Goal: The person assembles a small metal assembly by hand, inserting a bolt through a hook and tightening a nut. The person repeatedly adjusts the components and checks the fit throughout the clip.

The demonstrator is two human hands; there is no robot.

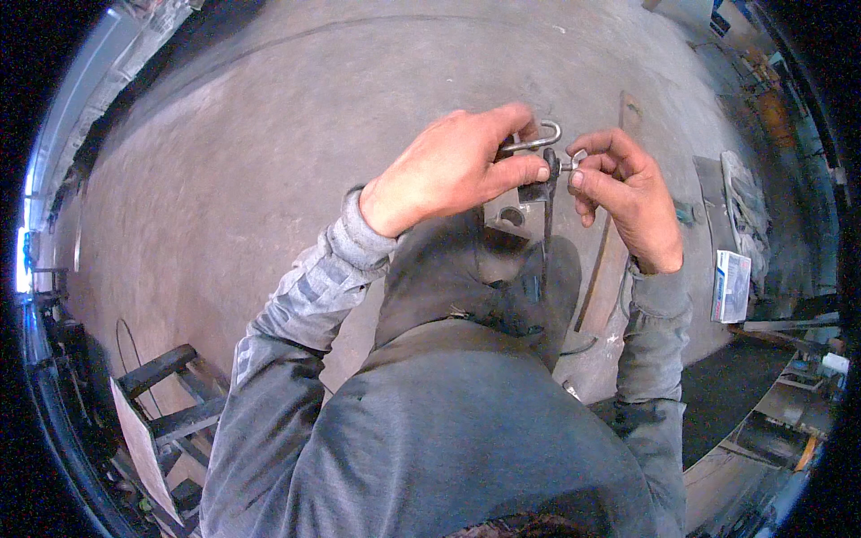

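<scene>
My left hand [448, 166] is closed on a dark metal part, thumb on top and fingers curled behind. A bent, shiny metal rod [554, 136] hooks out past its fingertips. On the right side of the dark metal part [535, 192] a small wing screw [577, 161] sticks out. My right hand [625, 184] pinches the wing screw between thumb and forefinger, the other fingers curled. Just below the hands is a pale metal piece with a round hole [511, 216]; whether it joins the dark part I cannot tell.
A long flat bar [603, 273] lies on the concrete floor [269, 117] beyond my right hand. Farther right are a white-and-blue box [732, 287], crumpled plastic [746, 206] and a dark mat [740, 381]. A metal frame [170, 399] stands at the lower left.
</scene>
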